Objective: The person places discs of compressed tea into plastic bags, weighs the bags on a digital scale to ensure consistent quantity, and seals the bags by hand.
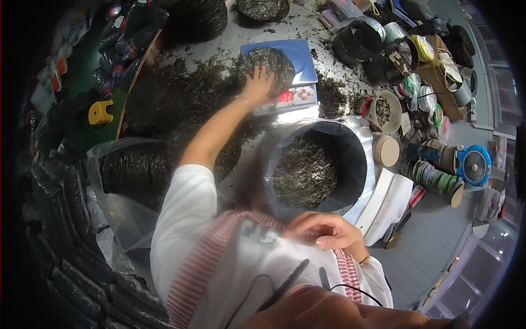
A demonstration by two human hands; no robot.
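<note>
My left hand (259, 84) rests with spread fingers on a round, dark disc of dried seaweed-like flakes (269, 61). The disc sits on a digital scale (302, 61) with a blue platform and a lit red display. Near my chest, my right hand (328, 230) is loosely curled, with no object visible in it. Just beyond that hand stands a round container lined with clear plastic (355, 131); a similar dark flaky disc (306, 172) lies inside. To the left, a stack of dark discs (133, 168) lies on its side in a clear plastic bag (127, 214).
Loose dark flakes (197, 82) cover much of the table. More discs (263, 8) are at the far edge. On the right are black rings (357, 41), a white tub (386, 111), tape rolls (435, 177) and a blue fan (473, 165). A yellow stool (98, 112) stands on the floor.
</note>
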